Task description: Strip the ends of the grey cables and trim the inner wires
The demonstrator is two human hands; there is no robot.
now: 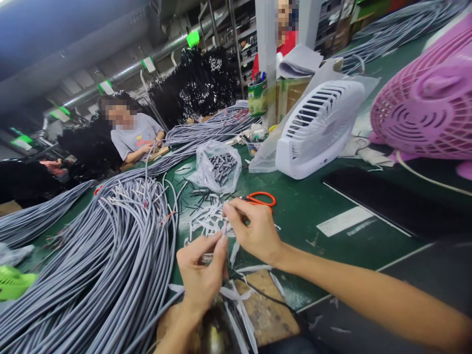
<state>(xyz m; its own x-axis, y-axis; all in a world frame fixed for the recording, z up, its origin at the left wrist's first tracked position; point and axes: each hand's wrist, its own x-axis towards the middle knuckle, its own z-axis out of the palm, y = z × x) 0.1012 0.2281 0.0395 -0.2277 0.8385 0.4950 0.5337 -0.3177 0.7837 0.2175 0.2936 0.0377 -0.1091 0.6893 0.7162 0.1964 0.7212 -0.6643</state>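
My left hand [202, 270] is closed in a pinch, and a short pale tip shows above its thumb and finger. A grey cable [162, 310] runs in from the lower left behind this hand, and the tip looks like its end. Just above it, my right hand [256, 228] is pinched shut near that tip; what its fingers hold is too small to make out. Behind the hands lie loose white strips [206, 219] and short black tube pieces [201, 196]. Orange-handled scissors [263, 198] lie partly hidden behind my right hand.
A large bundle of grey cables [110, 255] fills the left. A plastic bag [217, 167] of short grey pieces, a white fan [317, 128] and a pink fan [424, 98] stand beyond. A wooden board [269, 309] is below my hands. A co-worker [134, 132] sits across.
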